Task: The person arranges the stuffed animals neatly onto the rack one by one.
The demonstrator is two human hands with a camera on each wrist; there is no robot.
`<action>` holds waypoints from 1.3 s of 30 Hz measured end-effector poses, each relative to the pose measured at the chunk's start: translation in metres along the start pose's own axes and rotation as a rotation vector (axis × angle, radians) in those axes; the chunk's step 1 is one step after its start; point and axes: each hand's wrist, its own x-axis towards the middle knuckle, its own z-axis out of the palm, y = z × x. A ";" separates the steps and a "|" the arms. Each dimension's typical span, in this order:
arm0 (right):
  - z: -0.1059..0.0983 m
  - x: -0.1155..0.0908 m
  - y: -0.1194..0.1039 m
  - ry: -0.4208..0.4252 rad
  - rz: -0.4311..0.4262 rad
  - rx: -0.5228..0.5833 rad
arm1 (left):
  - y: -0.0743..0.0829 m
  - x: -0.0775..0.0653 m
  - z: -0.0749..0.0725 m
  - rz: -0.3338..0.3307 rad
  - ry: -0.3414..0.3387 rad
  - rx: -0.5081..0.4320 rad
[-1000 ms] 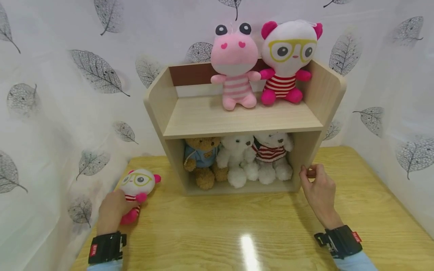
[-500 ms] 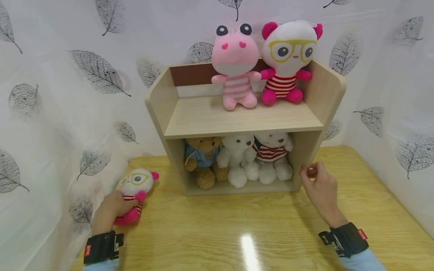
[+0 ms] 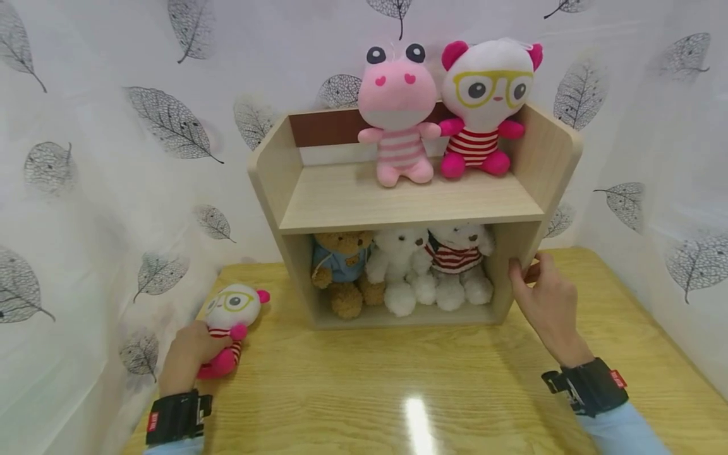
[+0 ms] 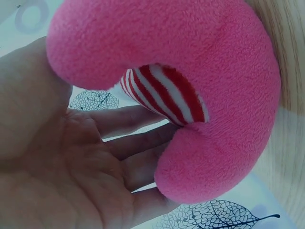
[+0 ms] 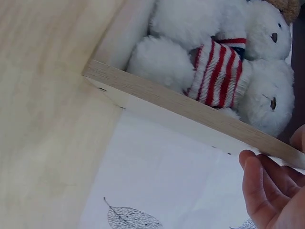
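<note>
A small panda plush (image 3: 234, 308) with yellow glasses and a red-striped body leans back at the table's left side. My left hand (image 3: 190, 351) grips it round the middle; in the left wrist view its pink legs (image 4: 243, 109) curve in front of my palm, with the fingers behind the body. My right hand (image 3: 547, 303) holds the front edge of the right side panel (image 3: 514, 278) of a two-tier wooden shelf (image 3: 409, 208). In the right wrist view the thumb (image 5: 299, 138) lies on the inner side of that edge, and the fingers stay outside.
On the upper shelf sit a pink hippo plush (image 3: 398, 95) and a larger panda plush (image 3: 483, 95). A brown bear (image 3: 345, 272) and two white bears, one plain (image 3: 400, 278) and one in a striped top (image 3: 457, 265), fill the lower compartment. Leaf-patterned cloth (image 3: 102, 240) surrounds the table (image 3: 341, 392).
My right hand has moved up along the side panel's edge, its thumb now higher. The left hand has shifted only slightly with the small panda plush.
</note>
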 end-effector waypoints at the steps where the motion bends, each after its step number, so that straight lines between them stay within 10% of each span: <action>1: 0.000 0.002 0.000 -0.001 -0.008 -0.003 | 0.000 0.000 0.001 -0.005 -0.001 0.000; 15: 0.001 0.006 0.000 -0.024 -0.039 -0.031 | -0.012 -0.005 0.009 -0.050 0.069 -0.092; 31: 0.003 0.007 0.001 -0.010 -0.024 -0.026 | 0.002 -0.024 0.001 0.102 0.191 -0.080; 39: 0.002 0.006 0.001 -0.005 -0.025 -0.023 | 0.014 -0.039 -0.009 0.196 0.140 -0.070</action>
